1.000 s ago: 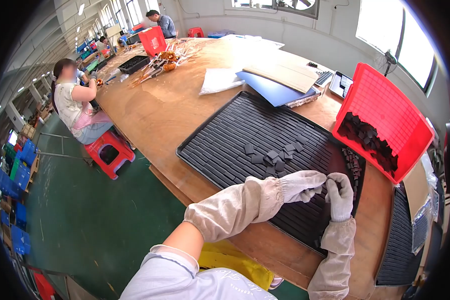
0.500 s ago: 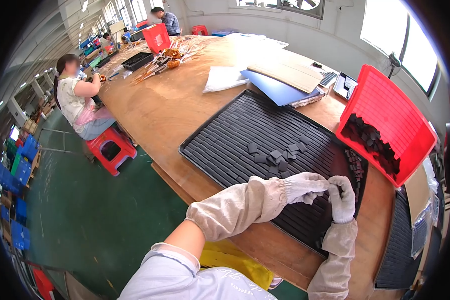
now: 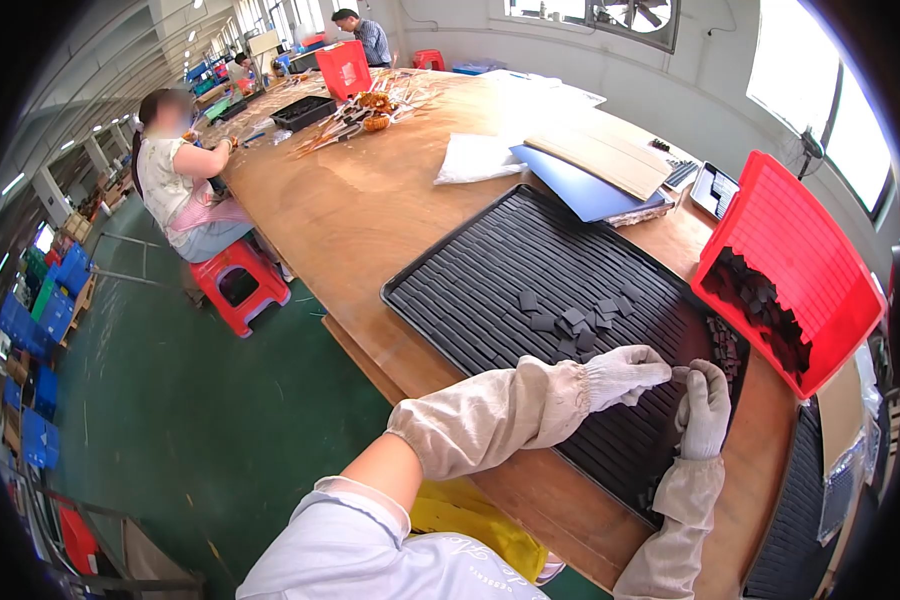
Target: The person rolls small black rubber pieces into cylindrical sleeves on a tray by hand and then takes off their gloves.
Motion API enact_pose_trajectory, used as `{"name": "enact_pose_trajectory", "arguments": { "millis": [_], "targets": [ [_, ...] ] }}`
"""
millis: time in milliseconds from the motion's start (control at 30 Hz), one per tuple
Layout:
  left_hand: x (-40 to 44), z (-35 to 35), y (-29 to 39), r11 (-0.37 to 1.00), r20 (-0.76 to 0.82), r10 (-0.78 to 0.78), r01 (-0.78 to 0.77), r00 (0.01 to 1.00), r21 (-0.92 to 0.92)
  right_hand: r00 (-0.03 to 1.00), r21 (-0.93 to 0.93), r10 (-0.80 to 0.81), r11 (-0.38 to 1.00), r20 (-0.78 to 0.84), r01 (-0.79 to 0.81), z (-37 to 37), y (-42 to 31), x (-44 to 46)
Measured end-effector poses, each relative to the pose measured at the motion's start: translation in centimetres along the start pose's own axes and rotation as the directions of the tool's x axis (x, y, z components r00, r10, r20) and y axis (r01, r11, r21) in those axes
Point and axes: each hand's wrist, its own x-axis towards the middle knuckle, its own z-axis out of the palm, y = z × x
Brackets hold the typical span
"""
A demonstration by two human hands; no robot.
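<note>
My left hand [image 3: 625, 378], in a white glove, is closed with its fingertips pinched over the right part of a black ribbed tray [image 3: 490, 260]. Facing it, my right hand [image 3: 705, 408], also gloved, pinches too. A small dark piece [image 3: 680, 374] shows between the two sets of fingertips, largely hidden by them. Loose black square pieces [image 3: 573, 318] lie on the tray left of my hands. More small dark pieces [image 3: 724, 350] line the tray's right side.
A tilted red bin [image 3: 800, 240] holding many black pieces stands at the right. Behind the tray lie a blue sheet [image 3: 575, 185] and cardboard [image 3: 600, 155]. A person [image 3: 175, 165] sits at the table's left edge; another person [image 3: 365, 38] is at the far end.
The whole view has shifted, so table and tray appear further right. The fingertips of my two hands have parted slightly, and a small piece now shows between them.
</note>
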Motion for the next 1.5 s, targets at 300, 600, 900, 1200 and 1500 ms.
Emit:
{"name": "enact_pose_trajectory", "arguments": {
  "millis": [300, 600, 900, 1200, 1500],
  "targets": [
    [-0.4, 0.6, 0.5, 0.998, -0.088, 0.043, -0.047, 0.995, -0.049, 0.991, -0.121, -0.108, 0.988, -0.072, 0.099, -0.5, 0.9, 0.2],
    [-0.7, 1.0, 0.6, 0.837, -0.049, 0.146, -0.097, 0.988, 0.539, 0.981, -0.26, -0.123, 0.953, 0.147, 0.158, 0.7, 0.4, -0.3],
    [-0.3, 0.8, 0.0, 0.985, 0.078, 0.011, -0.024, 0.997, 0.171, 0.917, -0.524, -0.353, 0.753, 0.187, 0.397, 0.4, -0.1, -0.4],
    [-0.1, 0.2, -0.2, 0.993, 0.085, -0.068, 0.075, 0.994, -0.089, 0.909, -0.512, -0.35, 0.751, 0.227, 0.417, 0.7, -0.6, -0.6],
    [-0.4, 0.6, 0.3, 0.997, 0.06, -0.025, 0.029, 0.998, -0.077, 0.965, -0.308, -0.263, 0.917, 0.017, 0.255, -0.2, 0.6, 0.0]
  ]
}}
